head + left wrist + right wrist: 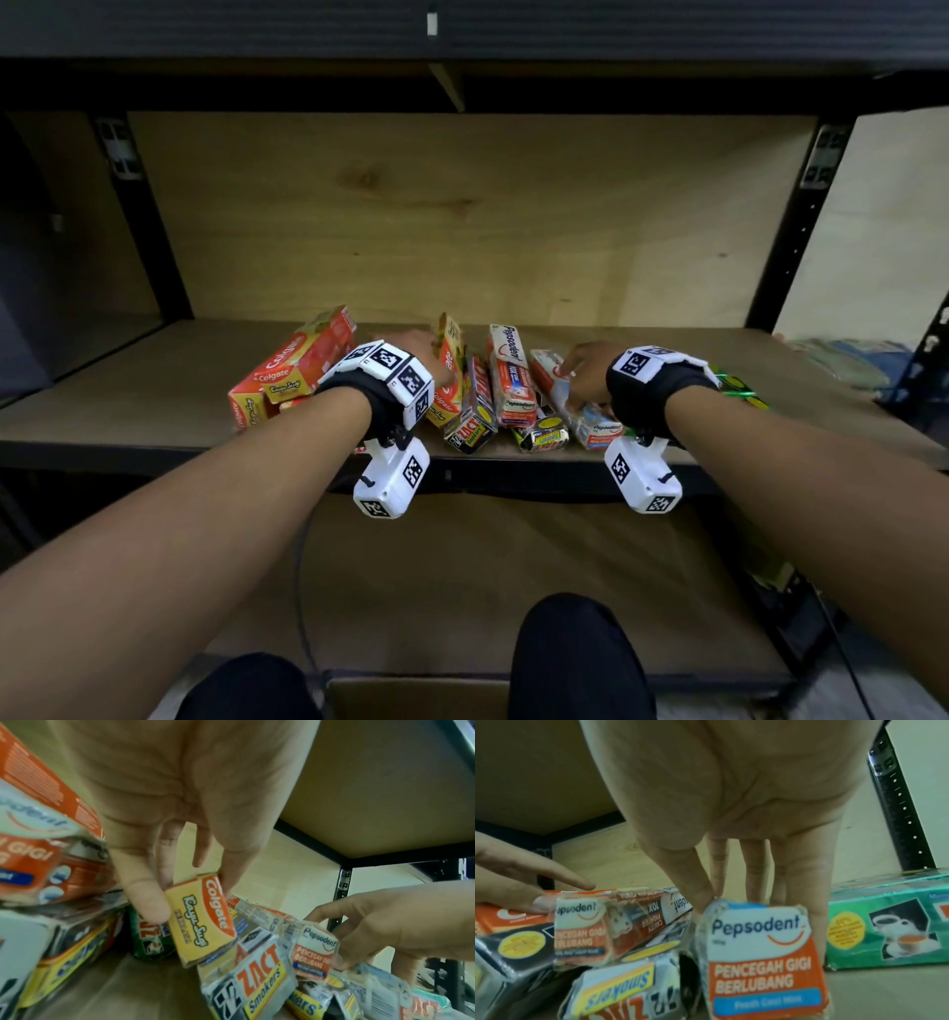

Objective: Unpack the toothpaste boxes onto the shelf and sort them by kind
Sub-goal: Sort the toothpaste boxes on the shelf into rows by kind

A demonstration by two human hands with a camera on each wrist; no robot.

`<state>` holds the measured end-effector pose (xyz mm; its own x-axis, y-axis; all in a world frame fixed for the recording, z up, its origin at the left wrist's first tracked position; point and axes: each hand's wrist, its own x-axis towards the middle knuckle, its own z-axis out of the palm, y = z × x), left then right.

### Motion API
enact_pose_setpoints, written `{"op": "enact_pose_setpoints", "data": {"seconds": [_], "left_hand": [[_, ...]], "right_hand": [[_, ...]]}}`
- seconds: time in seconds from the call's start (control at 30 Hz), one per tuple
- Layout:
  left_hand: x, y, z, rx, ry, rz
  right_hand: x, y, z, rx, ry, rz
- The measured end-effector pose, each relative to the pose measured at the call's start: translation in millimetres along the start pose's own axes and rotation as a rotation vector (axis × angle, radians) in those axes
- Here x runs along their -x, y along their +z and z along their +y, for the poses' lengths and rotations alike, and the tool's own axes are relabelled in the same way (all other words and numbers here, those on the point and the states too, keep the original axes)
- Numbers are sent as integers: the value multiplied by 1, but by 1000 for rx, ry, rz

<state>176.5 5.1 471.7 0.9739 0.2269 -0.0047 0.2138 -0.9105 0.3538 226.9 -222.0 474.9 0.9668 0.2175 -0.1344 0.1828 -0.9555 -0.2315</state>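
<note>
Toothpaste boxes lie in a loose row at the front of the wooden shelf (pixel 154 390). My left hand (pixel 426 354) pinches a yellow-and-red Colgate box (pixel 203 923) between thumb and fingers and holds it tilted on edge (pixel 449 370). My right hand (pixel 580 375) grips a white-and-orange Pepsodent box (pixel 759 953) from above, thumb on one side and fingers on the other. That box (pixel 575 406) rests on the shelf at the right end of the row. Both wrists hide part of the boxes in the head view.
Red Colgate boxes (pixel 298 360) are piled to the left. Black Zact Smokers boxes (pixel 475 411) and another Pepsodent box (pixel 511 383) lie between my hands. A green box (pixel 890 923) sits right of my right hand. A cardboard carton (pixel 416 699) stands on the floor below.
</note>
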Motion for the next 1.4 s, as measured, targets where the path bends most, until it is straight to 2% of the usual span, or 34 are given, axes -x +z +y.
{"op": "enact_pose_setpoints", "data": {"seconds": [0.17, 0.3, 0.33, 0.43, 0.53, 0.6, 0.73, 0.83, 1.0, 1.13, 1.2, 1.3, 1.4], "left_hand": [[1, -5, 4, 141, -74, -26], [-4, -13, 4, 307, -182, -310], [-5, -15, 4, 345, -210, -337], [-3, -16, 5, 509, -230, -292], [23, -25, 22, 636, -166, -168], [35, -32, 36, 742, -127, -146], [52, -36, 64, 841, -57, -182], [54, -27, 78, 927, -37, -220], [52, -10, 91, 1024, -18, -290], [47, -1, 90, 1027, -21, -307], [41, -3, 85, 1002, -23, -270], [31, -9, 72, 928, -42, -145], [18, -12, 48, 772, -60, 2]], "right_hand": [[4, 6, 0, 35, -16, -20], [7, 6, 3, 28, -27, -16], [9, 5, 4, 29, -30, -21], [13, 3, 6, 11, -50, -42], [20, -1, 6, -5, -45, -33], [18, -4, 8, -89, -34, 10], [24, -18, 3, -492, -34, 106], [36, -29, -6, -918, -5, -25], [37, -30, -1, -1101, -22, -127], [33, -27, 7, -1121, -15, -116], [32, -27, 10, -1073, 10, -91], [27, -24, 14, -963, 38, -56], [25, -18, 12, -932, 54, -95]]}}
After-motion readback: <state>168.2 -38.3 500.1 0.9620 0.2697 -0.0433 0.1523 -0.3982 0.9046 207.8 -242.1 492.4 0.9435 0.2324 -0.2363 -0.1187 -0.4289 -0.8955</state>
